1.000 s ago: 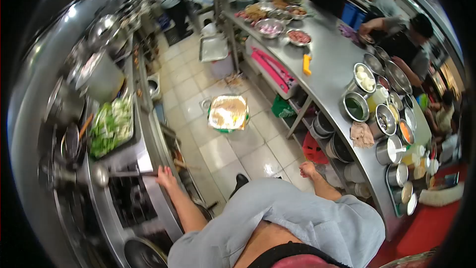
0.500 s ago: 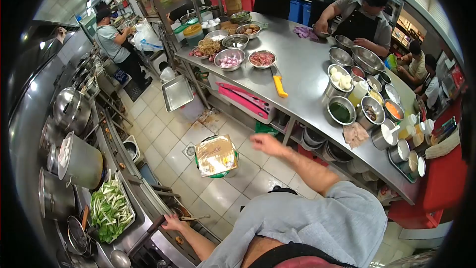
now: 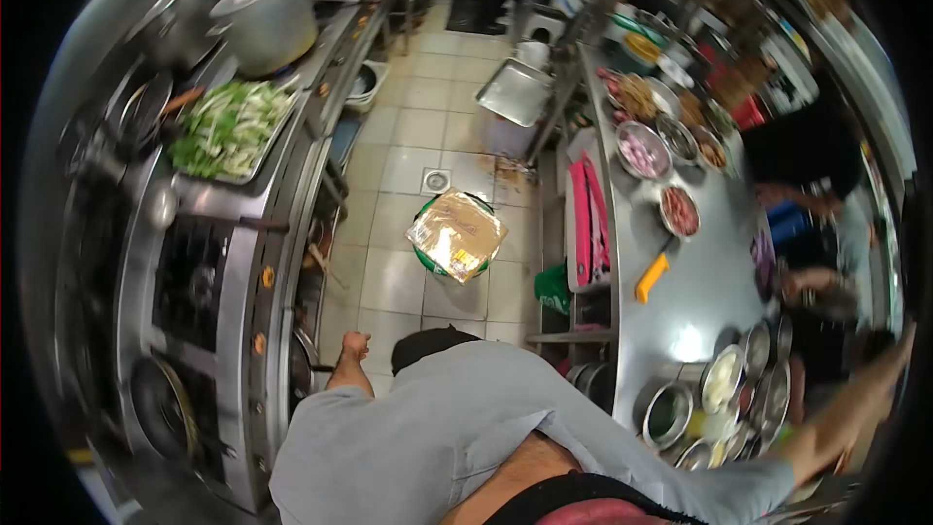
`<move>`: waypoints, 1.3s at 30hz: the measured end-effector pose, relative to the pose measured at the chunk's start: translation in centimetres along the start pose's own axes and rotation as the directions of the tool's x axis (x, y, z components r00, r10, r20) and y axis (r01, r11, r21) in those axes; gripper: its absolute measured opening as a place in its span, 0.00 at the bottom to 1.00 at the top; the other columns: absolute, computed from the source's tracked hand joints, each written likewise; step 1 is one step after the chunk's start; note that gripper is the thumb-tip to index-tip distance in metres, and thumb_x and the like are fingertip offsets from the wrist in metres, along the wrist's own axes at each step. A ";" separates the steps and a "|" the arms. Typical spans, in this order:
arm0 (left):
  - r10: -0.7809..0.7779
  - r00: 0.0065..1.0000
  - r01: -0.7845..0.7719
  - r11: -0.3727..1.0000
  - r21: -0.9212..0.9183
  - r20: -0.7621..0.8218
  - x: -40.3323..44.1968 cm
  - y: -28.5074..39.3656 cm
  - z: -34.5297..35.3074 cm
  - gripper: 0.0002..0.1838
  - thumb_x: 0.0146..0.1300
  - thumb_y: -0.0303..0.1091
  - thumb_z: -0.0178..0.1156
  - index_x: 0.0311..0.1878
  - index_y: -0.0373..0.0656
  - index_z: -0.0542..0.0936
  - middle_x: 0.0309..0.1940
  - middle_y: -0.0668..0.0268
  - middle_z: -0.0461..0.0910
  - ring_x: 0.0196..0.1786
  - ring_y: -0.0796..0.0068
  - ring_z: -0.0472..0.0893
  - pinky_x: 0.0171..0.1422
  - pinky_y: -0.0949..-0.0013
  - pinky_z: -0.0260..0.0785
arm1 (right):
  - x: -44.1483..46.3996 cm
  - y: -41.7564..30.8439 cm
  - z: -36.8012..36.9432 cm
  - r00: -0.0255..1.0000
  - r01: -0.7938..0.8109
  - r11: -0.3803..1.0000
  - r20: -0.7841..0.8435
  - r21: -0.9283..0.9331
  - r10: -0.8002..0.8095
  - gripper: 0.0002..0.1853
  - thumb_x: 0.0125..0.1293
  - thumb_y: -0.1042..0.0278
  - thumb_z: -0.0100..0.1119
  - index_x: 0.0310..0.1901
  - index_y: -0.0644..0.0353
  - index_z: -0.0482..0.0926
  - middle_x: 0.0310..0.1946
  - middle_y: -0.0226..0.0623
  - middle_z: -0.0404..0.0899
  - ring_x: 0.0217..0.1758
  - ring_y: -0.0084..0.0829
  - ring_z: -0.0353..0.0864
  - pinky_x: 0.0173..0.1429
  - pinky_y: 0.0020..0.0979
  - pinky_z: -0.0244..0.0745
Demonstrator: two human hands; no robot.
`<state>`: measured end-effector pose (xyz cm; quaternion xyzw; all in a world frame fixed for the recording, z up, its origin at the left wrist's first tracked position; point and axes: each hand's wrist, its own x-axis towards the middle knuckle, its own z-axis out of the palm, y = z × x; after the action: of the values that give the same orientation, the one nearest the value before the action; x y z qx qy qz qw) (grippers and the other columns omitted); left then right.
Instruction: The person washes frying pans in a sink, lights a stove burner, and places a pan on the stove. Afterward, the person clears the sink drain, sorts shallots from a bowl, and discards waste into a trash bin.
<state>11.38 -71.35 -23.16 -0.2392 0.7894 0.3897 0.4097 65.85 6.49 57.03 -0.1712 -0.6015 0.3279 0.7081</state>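
My left hand (image 3: 356,345) hangs low over the floor beside the stove, its fingers curled, with nothing visible in them. A ladle (image 3: 163,205) lies across the stove top, its dark handle over the front edge, apart from that hand. My right arm stretches out over the right side of the steel table (image 3: 705,306); the right hand (image 3: 892,362) is blurred at the dark edge of the view, its fingers hidden. Near that arm are a bowl of white pieces (image 3: 722,378) and a pot of green liquid (image 3: 668,414).
A foil-and-cardboard-topped bin (image 3: 457,233) stands on the floor. Left are a tray of cut greens (image 3: 236,131), a tall pot (image 3: 264,24) and a pan (image 3: 163,408). An orange-handled knife (image 3: 652,277) lies near meat bowls. Co-workers stand beyond the table and at the back.
The view has turned and shifted. My left hand has come away from the ladle's handle. My right arm has swung from above the floor out to the far right.
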 end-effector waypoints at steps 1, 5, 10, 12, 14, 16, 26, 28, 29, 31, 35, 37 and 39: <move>-0.025 1.000 0.024 0.999 -0.043 -0.011 -1.1 -0.5 1.0 0.16 0.53 0.33 0.56 0.45 0.38 0.73 0.28 0.61 0.75 0.24 0.70 0.75 0.21 0.67 0.67 | -1.1 0.7 -2.4 0.993 0.030 0.940 -0.096 -0.340 -0.066 0.18 0.65 0.58 0.43 0.49 0.64 0.69 0.44 0.41 0.71 0.43 0.36 0.73 0.48 0.33 0.70; 0.146 0.989 -0.147 0.978 0.145 0.020 1.0 -3.3 4.1 0.14 0.51 0.33 0.57 0.39 0.36 0.74 0.24 0.61 0.74 0.23 0.71 0.75 0.20 0.70 0.66 | -6.6 3.0 -7.9 0.975 -0.111 0.667 -0.211 -0.737 -0.070 0.18 0.64 0.60 0.44 0.48 0.65 0.69 0.43 0.42 0.71 0.43 0.36 0.73 0.48 0.33 0.71; 0.199 0.980 -0.197 0.977 0.078 -0.019 -2.0 4.5 6.6 0.19 0.49 0.33 0.58 0.43 0.33 0.73 0.23 0.61 0.75 0.23 0.71 0.76 0.18 0.73 0.64 | -10.5 5.1 -9.8 0.969 -0.152 0.623 -0.239 -0.767 -0.058 0.17 0.62 0.62 0.45 0.47 0.66 0.69 0.42 0.42 0.72 0.42 0.36 0.73 0.48 0.33 0.71; 0.324 0.945 -0.324 0.946 0.017 -0.047 -2.1 7.1 7.2 0.22 0.48 0.34 0.59 0.47 0.33 0.71 0.25 0.59 0.77 0.24 0.71 0.77 0.22 0.71 0.67 | -11.8 5.6 -10.0 0.968 -0.158 0.614 -0.244 -0.773 -0.058 0.17 0.62 0.63 0.45 0.46 0.66 0.70 0.41 0.43 0.72 0.42 0.36 0.74 0.48 0.33 0.71; 0.389 0.920 -0.388 0.921 0.031 -0.051 -1.6 9.3 7.8 0.24 0.48 0.34 0.59 0.48 0.33 0.70 0.27 0.58 0.78 0.25 0.71 0.77 0.26 0.70 0.69 | -12.9 6.3 -10.1 0.966 -0.164 0.617 -0.253 -0.770 -0.059 0.16 0.61 0.63 0.46 0.46 0.66 0.70 0.41 0.43 0.72 0.42 0.36 0.74 0.48 0.33 0.71; 0.446 0.894 -0.443 0.895 0.053 -0.051 -2.2 10.4 8.1 0.25 0.48 0.35 0.59 0.49 0.33 0.70 0.30 0.56 0.78 0.26 0.71 0.77 0.29 0.70 0.70 | -14.2 6.7 -10.3 0.965 -0.169 0.612 -0.258 -0.772 -0.058 0.16 0.61 0.64 0.46 0.46 0.67 0.70 0.40 0.43 0.72 0.41 0.36 0.74 0.48 0.33 0.71; 0.329 0.939 -0.321 0.942 0.095 -0.096 0.8 2.9 3.4 0.25 0.47 0.39 0.61 0.47 0.35 0.72 0.42 0.53 0.76 0.48 0.61 0.75 0.54 0.66 0.65 | -20.2 7.9 -7.2 0.971 -0.123 0.582 -0.219 -0.804 -0.098 0.15 0.58 0.68 0.48 0.44 0.69 0.71 0.38 0.45 0.73 0.40 0.35 0.74 0.48 0.33 0.72; 0.286 0.943 -0.278 0.958 0.070 -0.171 1.1 0.1 1.0 0.25 0.47 0.39 0.61 0.47 0.34 0.72 0.43 0.52 0.76 0.49 0.60 0.74 0.54 0.66 0.65 | -22.1 8.4 -4.5 0.977 -0.077 0.578 -0.178 -0.812 -0.119 0.15 0.57 0.69 0.48 0.43 0.69 0.71 0.38 0.45 0.73 0.40 0.35 0.74 0.48 0.33 0.72; 0.255 0.939 -0.246 0.967 0.067 -0.230 1.2 -1.1 0.0 0.26 0.46 0.39 0.62 0.47 0.34 0.72 0.44 0.51 0.75 0.50 0.59 0.74 0.55 0.65 0.65 | -23.0 8.6 -2.8 0.979 -0.046 0.587 -0.154 -0.809 -0.135 0.14 0.57 0.69 0.49 0.43 0.69 0.71 0.38 0.46 0.74 0.40 0.35 0.74 0.48 0.33 0.72; 0.190 0.933 -0.190 0.981 0.031 -0.305 0.7 -3.2 -1.9 0.26 0.46 0.39 0.62 0.48 0.34 0.72 0.45 0.50 0.74 0.51 0.58 0.73 0.55 0.65 0.64 | -25.3 8.9 1.3 0.984 0.017 0.617 -0.097 -0.787 -0.150 0.14 0.57 0.70 0.49 0.43 0.70 0.72 0.37 0.46 0.74 0.39 0.35 0.74 0.48 0.33 0.73; 0.026 0.893 -0.108 0.982 -0.157 -0.448 0.8 -6.0 -6.4 0.26 0.45 0.37 0.63 0.46 0.31 0.72 0.43 0.49 0.75 0.47 0.57 0.75 0.51 0.64 0.67 | -31.0 10.3 12.3 0.992 0.122 0.753 0.048 -0.647 -0.120 0.14 0.55 0.72 0.50 0.42 0.70 0.72 0.37 0.47 0.74 0.39 0.35 0.74 0.48 0.34 0.73; -0.034 0.882 -0.092 0.966 -0.242 -0.470 1.7 -6.8 -9.4 0.25 0.45 0.37 0.63 0.45 0.30 0.72 0.41 0.49 0.76 0.43 0.58 0.77 0.47 0.63 0.69 | -34.4 11.6 19.1 0.988 0.119 0.846 0.145 -0.520 -0.050 0.14 0.55 0.72 0.50 0.42 0.71 0.72 0.36 0.47 0.74 0.39 0.35 0.74 0.48 0.34 0.73; -0.217 0.778 -0.224 0.781 -0.583 -0.590 1.6 -6.4 -11.7 0.16 0.47 0.35 0.62 0.35 0.35 0.72 0.19 0.61 0.73 0.17 0.72 0.73 0.14 0.69 0.61 | -38.6 12.3 27.2 0.985 0.019 0.947 0.168 -0.322 0.038 0.11 0.53 0.79 0.51 0.39 0.73 0.72 0.34 0.45 0.74 0.38 0.34 0.75 0.47 0.31 0.73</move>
<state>9.52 -84.65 -22.95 -0.4751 0.7049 0.5264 0.0186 34.11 -14.56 26.55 -0.2585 -0.7052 0.2422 0.6142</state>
